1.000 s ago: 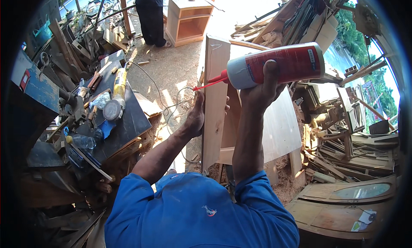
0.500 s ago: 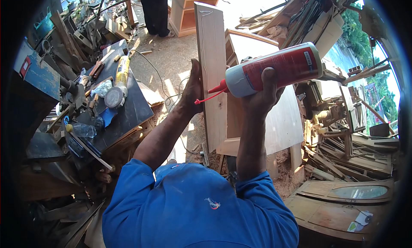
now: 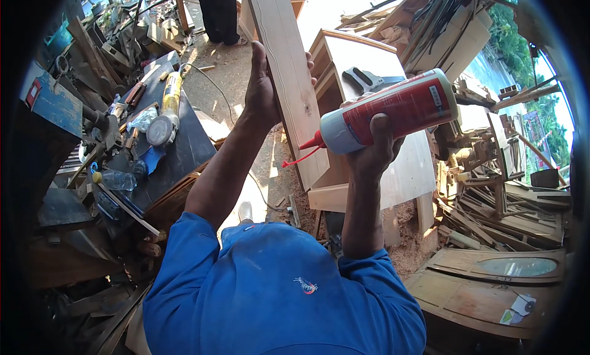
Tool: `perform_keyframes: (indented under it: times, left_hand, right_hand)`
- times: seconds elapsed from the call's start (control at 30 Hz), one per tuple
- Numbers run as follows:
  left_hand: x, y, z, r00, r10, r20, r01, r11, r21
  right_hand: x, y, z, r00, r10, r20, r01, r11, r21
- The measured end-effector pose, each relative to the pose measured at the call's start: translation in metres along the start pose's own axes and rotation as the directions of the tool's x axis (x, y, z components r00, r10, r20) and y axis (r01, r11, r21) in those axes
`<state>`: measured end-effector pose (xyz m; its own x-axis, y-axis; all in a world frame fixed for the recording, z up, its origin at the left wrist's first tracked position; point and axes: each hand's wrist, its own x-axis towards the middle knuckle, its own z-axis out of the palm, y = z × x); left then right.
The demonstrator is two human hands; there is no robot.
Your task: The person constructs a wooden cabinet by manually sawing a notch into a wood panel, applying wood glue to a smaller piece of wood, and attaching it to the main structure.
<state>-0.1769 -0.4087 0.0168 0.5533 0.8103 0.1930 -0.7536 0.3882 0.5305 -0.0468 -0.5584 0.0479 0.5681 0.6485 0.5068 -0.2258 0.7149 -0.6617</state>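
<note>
My left hand (image 3: 263,94) grips a long pale wooden board (image 3: 286,60) by its left edge, with fingertips showing past the right edge. A thin wavy line of glue runs along the board's face. In my right hand (image 3: 373,149) is a red and white glue bottle (image 3: 399,112), tipped nearly level. Its red nozzle (image 3: 311,141) is at the board's near part, and a red cap dangles from a strap. Behind the bottle stands a wooden cabinet (image 3: 409,171) with an open side. A handsaw (image 3: 367,80) with a dark and grey handle lies on top of it, partly hidden.
To the left, a dark table (image 3: 190,149) bears a yellow angle grinder (image 3: 169,112), a plastic bottle (image 3: 117,180) and hand tools. A cable crosses the floor. Stacked wood scraps (image 3: 510,217) and a door panel (image 3: 491,287) lie right. A person in dark trousers (image 3: 219,14) stands far off.
The board has tilted, its far end swinging left and up, and my left hand has shifted up-left with it. The bottle has dropped slightly, and the handsaw now shows more.
</note>
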Motion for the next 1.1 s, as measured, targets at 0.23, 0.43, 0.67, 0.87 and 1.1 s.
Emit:
perform_keyframes:
  times: [0.23,0.43,0.67,0.87,1.1]
  left_hand:
    - [0.011,0.006,-0.01,0.999,0.029,-0.046,-0.032,0.996,-0.078]
    - [0.012,0.016,-0.013,0.998,0.056,-0.042,-0.06,0.993,-0.099]
    - [0.005,0.012,-0.005,0.993,0.043,-0.11,-0.048,0.998,-0.047]
    - [0.002,0.02,-0.012,1.0,0.012,0.009,-0.011,0.991,-0.132]
    - [-0.011,0.015,-0.043,0.991,-0.126,0.047,0.132,0.976,-0.172]
  right_hand:
    - [-0.022,-0.014,-0.013,1.0,0.024,0.013,-0.025,0.999,0.049]
    - [-0.032,-0.021,-0.033,1.0,0.001,-0.003,-0.001,0.999,0.05]
    - [-0.03,-0.023,-0.059,0.997,-0.02,-0.068,0.011,0.993,-0.121]
    - [-0.024,-0.02,-0.06,0.986,-0.028,-0.164,0.006,0.991,-0.136]
    - [0.003,-0.048,-0.069,0.929,0.267,-0.258,-0.201,0.946,0.254]
